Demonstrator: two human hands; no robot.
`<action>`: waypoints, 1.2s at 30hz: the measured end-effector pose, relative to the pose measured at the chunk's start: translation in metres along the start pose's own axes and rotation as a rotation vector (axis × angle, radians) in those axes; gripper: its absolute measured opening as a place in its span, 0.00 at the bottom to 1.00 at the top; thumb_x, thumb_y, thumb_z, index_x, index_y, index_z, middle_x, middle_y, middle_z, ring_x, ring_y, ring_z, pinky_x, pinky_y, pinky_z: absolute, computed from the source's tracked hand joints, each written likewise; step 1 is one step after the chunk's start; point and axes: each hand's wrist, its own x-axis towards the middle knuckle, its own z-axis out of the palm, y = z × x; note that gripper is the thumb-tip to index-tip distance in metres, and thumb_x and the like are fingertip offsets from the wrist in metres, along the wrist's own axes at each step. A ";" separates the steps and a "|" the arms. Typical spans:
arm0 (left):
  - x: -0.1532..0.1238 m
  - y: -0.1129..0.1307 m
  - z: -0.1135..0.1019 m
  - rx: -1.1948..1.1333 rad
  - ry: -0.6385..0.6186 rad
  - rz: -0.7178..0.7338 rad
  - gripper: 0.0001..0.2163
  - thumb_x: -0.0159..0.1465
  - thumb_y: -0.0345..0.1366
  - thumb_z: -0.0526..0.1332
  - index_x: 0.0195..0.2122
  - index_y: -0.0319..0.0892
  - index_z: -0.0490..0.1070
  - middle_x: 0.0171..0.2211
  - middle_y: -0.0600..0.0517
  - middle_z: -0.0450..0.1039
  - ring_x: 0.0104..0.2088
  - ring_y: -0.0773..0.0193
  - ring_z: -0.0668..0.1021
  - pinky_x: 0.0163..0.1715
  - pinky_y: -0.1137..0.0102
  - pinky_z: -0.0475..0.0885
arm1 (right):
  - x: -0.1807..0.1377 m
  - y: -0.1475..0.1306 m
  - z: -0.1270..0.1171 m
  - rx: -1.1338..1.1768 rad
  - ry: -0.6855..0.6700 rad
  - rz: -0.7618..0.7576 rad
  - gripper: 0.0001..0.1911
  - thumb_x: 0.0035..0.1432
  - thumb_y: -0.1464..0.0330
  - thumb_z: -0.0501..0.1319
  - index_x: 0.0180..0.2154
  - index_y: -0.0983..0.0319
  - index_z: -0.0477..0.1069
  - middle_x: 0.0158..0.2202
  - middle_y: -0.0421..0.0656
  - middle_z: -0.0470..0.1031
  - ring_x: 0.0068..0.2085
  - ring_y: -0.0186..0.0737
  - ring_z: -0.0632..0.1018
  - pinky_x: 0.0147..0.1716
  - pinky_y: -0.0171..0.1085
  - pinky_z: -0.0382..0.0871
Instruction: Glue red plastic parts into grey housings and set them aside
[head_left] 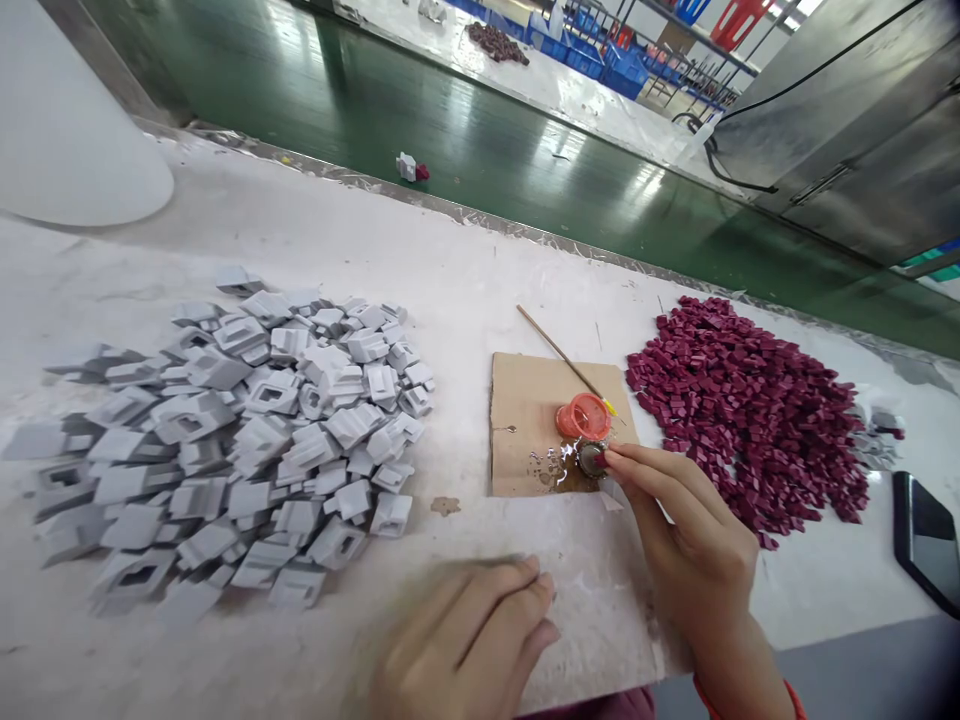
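My right hand (686, 530) pinches a small maroon plastic piece (601, 458) between thumb and fingertips. That piece is at a small round metal cap (590, 459), which sits on a square of cardboard (517, 385). Behind the cap stands a little red cup (583, 416), with wet, shiny spots on the card beside it. Low in the middle, my left hand (469, 640) is close above the white table, fingers curled and pressed together. Whatever it may hold is hidden beneath the fingers.
Left lies a heap of grey plastic parts (262, 440), right a heap of maroon pieces (750, 410). A thin stick with a yellow tip (562, 355) rests across the cardboard. A green conveyor belt (337, 110) runs behind, carrying a grey-and-maroon part (411, 168). A phone (926, 540) lies far right.
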 end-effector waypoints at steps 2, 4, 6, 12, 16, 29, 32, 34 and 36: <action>0.002 0.000 -0.001 -0.027 0.002 -0.001 0.03 0.64 0.30 0.63 0.38 0.42 0.76 0.36 0.56 0.82 0.37 0.67 0.81 0.43 0.76 0.74 | 0.001 0.001 0.000 0.001 0.001 0.007 0.15 0.58 0.84 0.60 0.43 0.65 0.74 0.41 0.46 0.77 0.42 0.37 0.78 0.45 0.36 0.74; 0.001 0.000 -0.001 -0.018 -0.002 -0.020 0.02 0.64 0.31 0.64 0.37 0.42 0.76 0.36 0.56 0.82 0.37 0.67 0.80 0.43 0.75 0.73 | 0.000 -0.002 -0.002 0.015 0.017 0.031 0.14 0.58 0.84 0.61 0.43 0.64 0.74 0.42 0.45 0.77 0.42 0.36 0.78 0.45 0.35 0.74; -0.001 0.000 -0.001 0.004 0.002 -0.038 0.03 0.64 0.32 0.64 0.38 0.42 0.75 0.36 0.56 0.82 0.37 0.67 0.80 0.43 0.75 0.73 | -0.004 -0.009 -0.007 0.051 0.061 0.095 0.14 0.57 0.82 0.62 0.43 0.62 0.74 0.42 0.43 0.77 0.42 0.35 0.78 0.45 0.34 0.74; -0.005 -0.004 -0.002 0.030 -0.014 0.022 0.06 0.62 0.33 0.66 0.40 0.40 0.74 0.36 0.53 0.81 0.38 0.66 0.80 0.45 0.75 0.73 | -0.029 -0.052 -0.015 0.331 0.062 0.208 0.12 0.56 0.82 0.62 0.41 0.64 0.73 0.38 0.42 0.76 0.39 0.33 0.78 0.36 0.28 0.77; -0.002 -0.005 -0.004 0.008 -0.020 0.004 0.05 0.64 0.30 0.64 0.41 0.39 0.73 0.36 0.52 0.81 0.37 0.66 0.80 0.44 0.74 0.75 | -0.041 -0.065 -0.010 0.393 -0.010 0.159 0.13 0.55 0.83 0.62 0.41 0.66 0.73 0.39 0.45 0.76 0.40 0.34 0.79 0.36 0.29 0.78; -0.001 -0.005 -0.006 -0.064 -0.060 -0.011 0.06 0.63 0.26 0.63 0.41 0.37 0.72 0.37 0.51 0.80 0.40 0.67 0.80 0.46 0.75 0.75 | -0.043 -0.063 -0.006 0.340 -0.058 0.080 0.10 0.56 0.81 0.62 0.40 0.68 0.74 0.38 0.47 0.78 0.41 0.37 0.79 0.39 0.32 0.80; 0.000 -0.004 -0.007 -0.068 -0.058 -0.005 0.07 0.63 0.25 0.63 0.42 0.37 0.72 0.37 0.51 0.80 0.39 0.68 0.80 0.46 0.76 0.74 | -0.046 -0.063 -0.006 0.335 -0.101 0.072 0.11 0.56 0.82 0.62 0.41 0.68 0.74 0.38 0.47 0.78 0.43 0.38 0.79 0.40 0.34 0.80; 0.000 -0.003 -0.007 -0.062 -0.063 -0.002 0.07 0.63 0.24 0.63 0.42 0.37 0.72 0.37 0.51 0.81 0.40 0.68 0.80 0.46 0.76 0.74 | -0.047 -0.063 -0.006 0.343 -0.115 0.072 0.12 0.55 0.83 0.62 0.42 0.68 0.74 0.39 0.47 0.78 0.44 0.39 0.78 0.40 0.35 0.80; -0.001 -0.002 -0.007 -0.042 -0.066 -0.014 0.07 0.64 0.25 0.62 0.43 0.37 0.72 0.38 0.51 0.81 0.40 0.67 0.80 0.47 0.75 0.74 | -0.045 -0.063 -0.007 0.356 -0.129 0.078 0.12 0.56 0.82 0.62 0.42 0.68 0.74 0.38 0.47 0.78 0.44 0.39 0.78 0.41 0.35 0.79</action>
